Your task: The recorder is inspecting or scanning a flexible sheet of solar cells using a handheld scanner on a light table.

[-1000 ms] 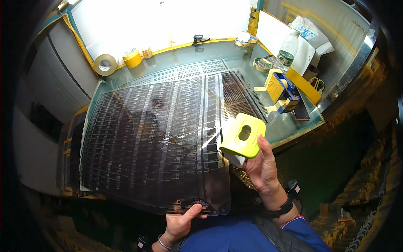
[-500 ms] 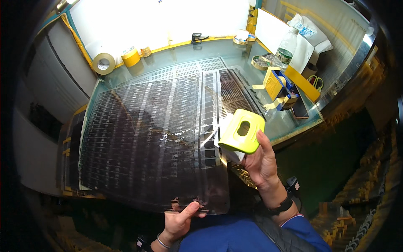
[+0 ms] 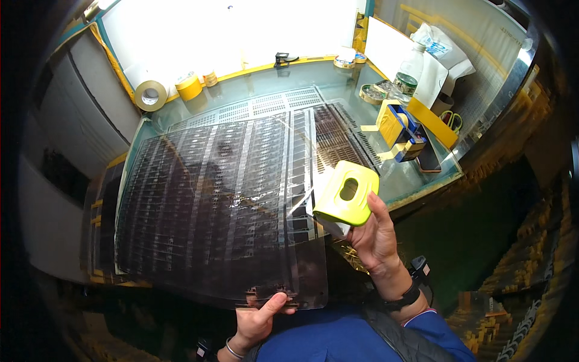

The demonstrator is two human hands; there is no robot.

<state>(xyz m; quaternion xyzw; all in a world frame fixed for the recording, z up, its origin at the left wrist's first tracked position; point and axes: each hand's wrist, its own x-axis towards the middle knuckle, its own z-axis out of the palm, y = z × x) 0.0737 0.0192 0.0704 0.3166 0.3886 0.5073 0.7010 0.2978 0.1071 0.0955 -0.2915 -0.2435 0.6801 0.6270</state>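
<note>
Two hands hold clear film sheet point(image 3: 223, 211) and yellow-green scraper point(image 3: 347, 194).

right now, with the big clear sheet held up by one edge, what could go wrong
1. The left hand pinches the transparent printed sheet only at its near edge, so the wide sheet could sag, crease or slip from that grip.
2. The right hand holds the yellow-green scraper tool against the sheet's right edge; it might scratch or snag the film.

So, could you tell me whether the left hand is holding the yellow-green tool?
No, the right hand holds the yellow-green tool; the left hand pinches the transparent sheet's near edge.
</note>
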